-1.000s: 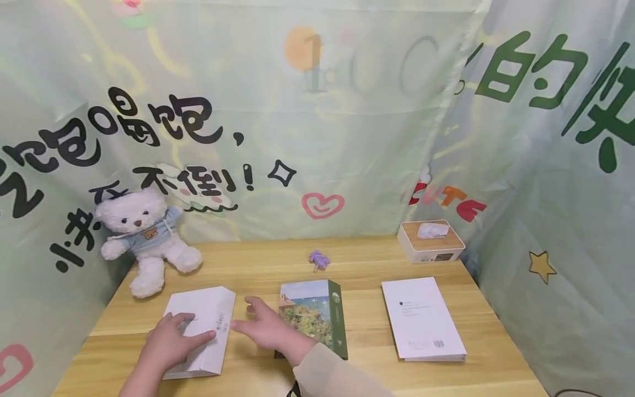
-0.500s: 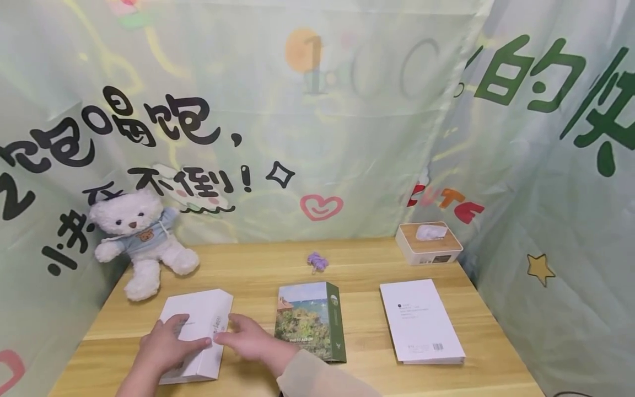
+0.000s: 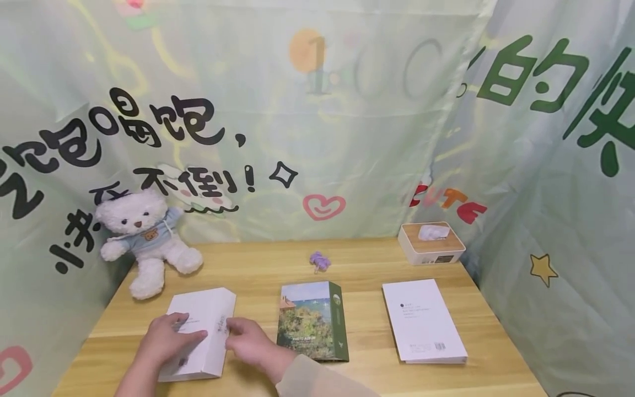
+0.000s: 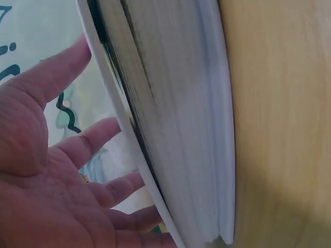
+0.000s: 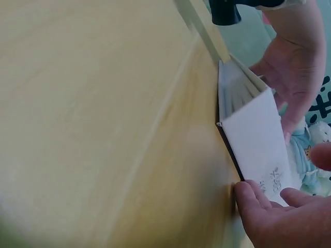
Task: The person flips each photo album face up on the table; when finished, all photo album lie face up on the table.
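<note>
A thick white book (image 3: pixel 212 353) lies on the table at the left in the head view, its lettered spine facing right. My left hand (image 3: pixel 161 342) rests on its cover, thumb and fingers spread. In the left wrist view the fingertips of that hand (image 4: pixel 67 175) touch the cover, and the page edges (image 4: pixel 165 124) show. My right hand (image 3: pixel 253 344) touches the spine from the right. The right wrist view has its fingertips at the spine's lower edge, and the thumb (image 5: pixel 320 156) stands apart from the book.
A photo album (image 3: pixel 307 325) with a painted landscape cover lies in the middle. Another white book (image 3: pixel 424 320) is at the right. Behind them are a white teddy bear (image 3: pixel 151 237), a small purple object (image 3: pixel 319 260) and a tissue box (image 3: pixel 431 241).
My right hand has moved left from beside the white book to touch its spine. The left hand stays on the cover, and the book has not visibly moved on the table.
</note>
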`<state>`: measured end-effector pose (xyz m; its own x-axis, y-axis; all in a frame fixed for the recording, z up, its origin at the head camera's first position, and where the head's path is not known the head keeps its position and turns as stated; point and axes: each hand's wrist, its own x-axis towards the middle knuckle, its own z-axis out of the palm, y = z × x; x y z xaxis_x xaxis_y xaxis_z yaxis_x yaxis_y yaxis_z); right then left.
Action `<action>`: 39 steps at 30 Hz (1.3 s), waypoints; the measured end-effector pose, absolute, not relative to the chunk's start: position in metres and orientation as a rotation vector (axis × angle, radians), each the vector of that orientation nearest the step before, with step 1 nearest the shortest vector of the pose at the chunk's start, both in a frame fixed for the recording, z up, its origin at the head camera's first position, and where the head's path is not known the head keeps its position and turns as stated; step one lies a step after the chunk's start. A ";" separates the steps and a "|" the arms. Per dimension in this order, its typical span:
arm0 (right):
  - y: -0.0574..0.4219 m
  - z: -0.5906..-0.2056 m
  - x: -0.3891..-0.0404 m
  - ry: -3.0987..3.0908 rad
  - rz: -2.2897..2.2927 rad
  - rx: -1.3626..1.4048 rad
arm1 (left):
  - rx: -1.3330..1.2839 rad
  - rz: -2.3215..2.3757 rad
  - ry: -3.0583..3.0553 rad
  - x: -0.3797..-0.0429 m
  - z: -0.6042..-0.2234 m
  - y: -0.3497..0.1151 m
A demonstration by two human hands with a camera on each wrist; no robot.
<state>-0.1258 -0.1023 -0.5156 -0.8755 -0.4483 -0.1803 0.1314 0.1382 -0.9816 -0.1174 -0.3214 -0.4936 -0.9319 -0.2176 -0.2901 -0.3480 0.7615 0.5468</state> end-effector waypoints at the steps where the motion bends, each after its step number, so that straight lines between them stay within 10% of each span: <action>1: -0.102 -0.516 -0.126 1.997 -1.782 -0.299 | -0.452 0.929 2.744 -0.117 -0.494 -0.319; 39: -0.105 -0.519 -0.108 2.181 -1.729 -0.302 | -0.445 1.017 2.689 -0.119 -0.493 -0.309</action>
